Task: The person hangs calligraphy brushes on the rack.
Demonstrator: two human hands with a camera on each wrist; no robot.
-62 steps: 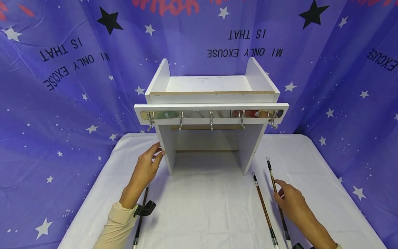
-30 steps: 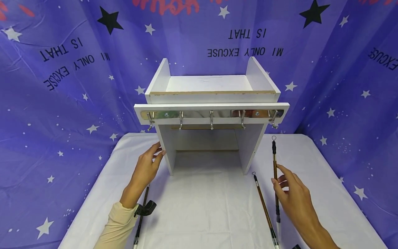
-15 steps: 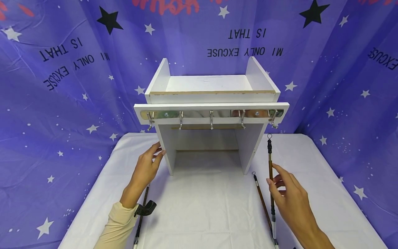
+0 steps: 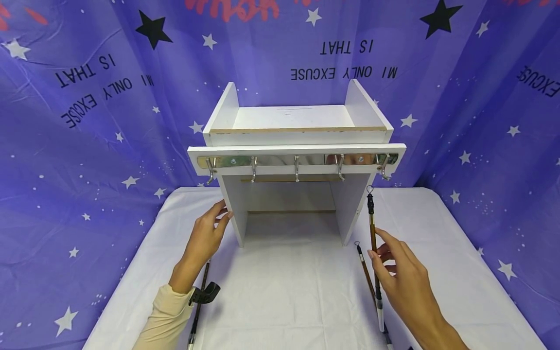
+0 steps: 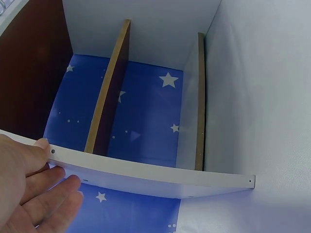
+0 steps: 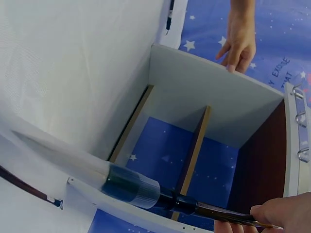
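My right hand [image 4: 404,282] pinches a calligraphy brush [image 4: 371,206] by its brown handle, wire loop up and capped white tip down. In the right wrist view the brush [image 6: 132,185] spans the frame, its clear-sleeved tip to the left. A white shelf rack [image 4: 298,138] stands at the middle of the table, several metal hooks [image 4: 297,167] along its front rail. With thumb at the front edge and fingers outside, my left hand [image 4: 207,233] holds the rack's left side panel [image 5: 131,171]. The held brush's loop overlaps the right end of the rack in the head view.
Another brush [image 4: 365,268] lies on the white tablecloth [image 4: 280,301] at right, partly behind the held one. One more brush [image 4: 196,318] lies at left, under the left forearm. A purple starry curtain [image 4: 280,58] hangs behind and on both sides.
My right hand has lifted the brush from the tablecloth, raised it more upright and brought it left toward the rack. My left hand stays on the side panel.
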